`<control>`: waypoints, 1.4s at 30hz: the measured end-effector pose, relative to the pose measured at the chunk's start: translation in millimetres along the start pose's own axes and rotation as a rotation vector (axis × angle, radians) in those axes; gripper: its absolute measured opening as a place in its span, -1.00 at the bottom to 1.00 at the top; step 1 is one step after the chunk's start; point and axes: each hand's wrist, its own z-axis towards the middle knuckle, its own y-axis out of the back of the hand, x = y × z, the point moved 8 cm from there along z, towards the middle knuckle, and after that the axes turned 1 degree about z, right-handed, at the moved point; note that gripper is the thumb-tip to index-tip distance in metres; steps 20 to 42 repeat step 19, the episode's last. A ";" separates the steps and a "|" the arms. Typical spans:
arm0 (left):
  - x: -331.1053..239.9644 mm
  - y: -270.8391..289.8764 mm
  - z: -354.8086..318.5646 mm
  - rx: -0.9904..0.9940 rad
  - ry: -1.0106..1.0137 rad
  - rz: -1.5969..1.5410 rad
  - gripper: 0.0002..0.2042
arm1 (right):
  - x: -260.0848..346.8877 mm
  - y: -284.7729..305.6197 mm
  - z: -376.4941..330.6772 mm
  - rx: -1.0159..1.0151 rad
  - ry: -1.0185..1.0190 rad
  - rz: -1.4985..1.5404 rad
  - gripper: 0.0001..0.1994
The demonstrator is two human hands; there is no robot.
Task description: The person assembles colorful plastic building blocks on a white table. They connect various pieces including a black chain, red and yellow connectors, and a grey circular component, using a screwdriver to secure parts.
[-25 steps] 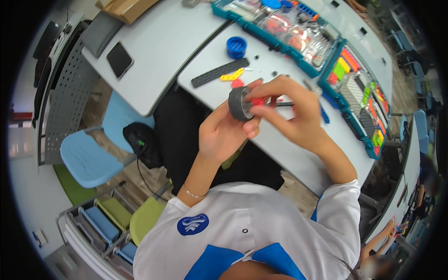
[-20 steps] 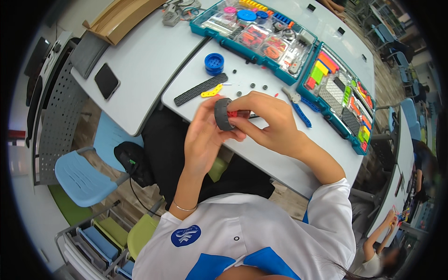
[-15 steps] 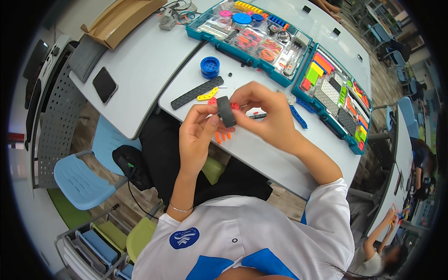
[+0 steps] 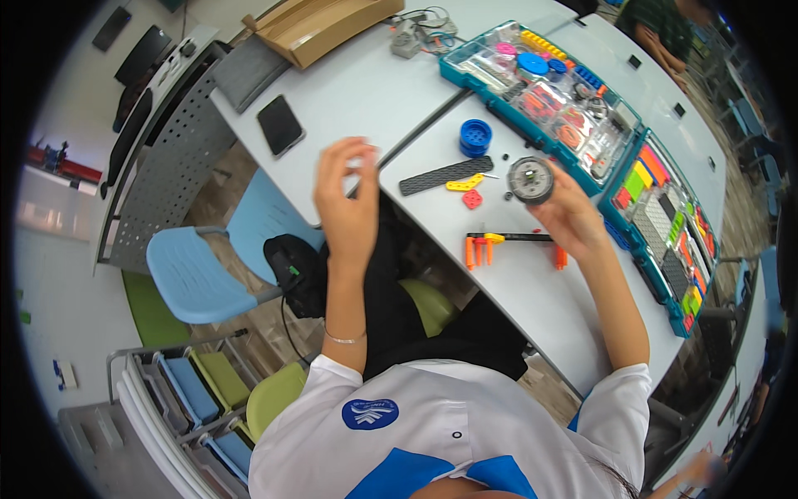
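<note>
In my right hand [image 4: 573, 220] is a small wheel with a black tyre and a grey hub [image 4: 530, 180], its flat face turned up, gripped at the rim above the table. My left hand [image 4: 345, 200] is raised off the table's left edge, its fingers loosely bent and apart, with nothing visible in it. Between the hands lie a black tread strip [image 4: 445, 175], a yellow angled beam [image 4: 465, 183] and a red connector plate [image 4: 472, 199]. A blue wheel rim [image 4: 475, 136] stands behind them. Nearer me rests a black bar assembly [image 4: 524, 237] with orange legs.
A teal case [image 4: 532, 125] of sorted building parts lies open behind, with a second tray [image 4: 665, 218] at the right. On the left table are a phone [image 4: 280, 125], a cardboard box [image 4: 326, 33] and grey motors with cables [image 4: 407, 39]. A blue chair [image 4: 195, 270] stands left.
My hands have parted; the left has let go of the wheel and drawn away left. The right now holds the wheel alone, hub up. The view has shifted, uncovering the bar assembly.
</note>
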 end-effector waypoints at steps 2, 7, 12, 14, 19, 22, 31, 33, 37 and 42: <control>50.1 29.6 10.8 -0.056 -0.059 0.480 -0.76 | 6.8 3.6 3.7 0.060 0.000 -0.019 -0.51; 155.5 60.2 21.6 -0.095 -0.073 0.788 -0.56 | 11.9 -9.8 2.4 0.069 0.024 -0.030 -0.60; 193.6 66.5 38.0 -0.048 -0.004 0.992 -0.52 | 9.7 -6.3 4.3 0.036 -0.006 -0.052 -0.63; 192.4 61.8 43.4 -0.045 0.014 0.905 -0.50 | 10.6 -3.1 4.5 0.047 -0.003 -0.052 -0.64; 197.9 65.3 57.5 -0.007 0.215 0.770 -0.37 | 12.2 0.5 6.5 0.098 0.008 -0.131 -0.53; 197.9 65.3 57.5 -0.007 0.215 0.770 -0.37 | 12.2 0.5 6.5 0.098 0.008 -0.131 -0.53; 197.9 65.3 57.5 -0.007 0.215 0.770 -0.37 | 12.2 0.5 6.5 0.098 0.008 -0.131 -0.53; 197.9 65.3 57.5 -0.007 0.215 0.770 -0.37 | 12.2 0.5 6.5 0.098 0.008 -0.131 -0.53; 197.9 65.3 57.5 -0.007 0.215 0.770 -0.37 | 12.2 0.5 6.5 0.098 0.008 -0.131 -0.53; 197.9 65.3 57.5 -0.007 0.215 0.770 -0.37 | 12.2 0.5 6.5 0.098 0.008 -0.131 -0.53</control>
